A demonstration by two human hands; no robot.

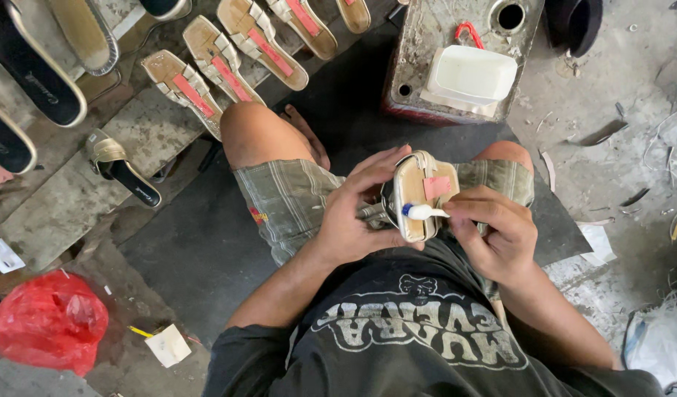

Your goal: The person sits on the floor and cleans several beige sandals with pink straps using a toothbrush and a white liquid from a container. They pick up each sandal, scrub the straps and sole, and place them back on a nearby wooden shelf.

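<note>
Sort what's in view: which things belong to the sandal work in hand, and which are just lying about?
In use:
left hand holding the sandal
right hand with white brush
white tub on metal can
row of matching sandals

Lying about:
red plastic bag
black-soled sandals
floor scraps

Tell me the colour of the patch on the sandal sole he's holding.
Pink, on the pale beige sole of the sandal in the left hand; head view.

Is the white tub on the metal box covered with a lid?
No, the white tub on the metal box is open at the top, and its pale inside shows.
</note>
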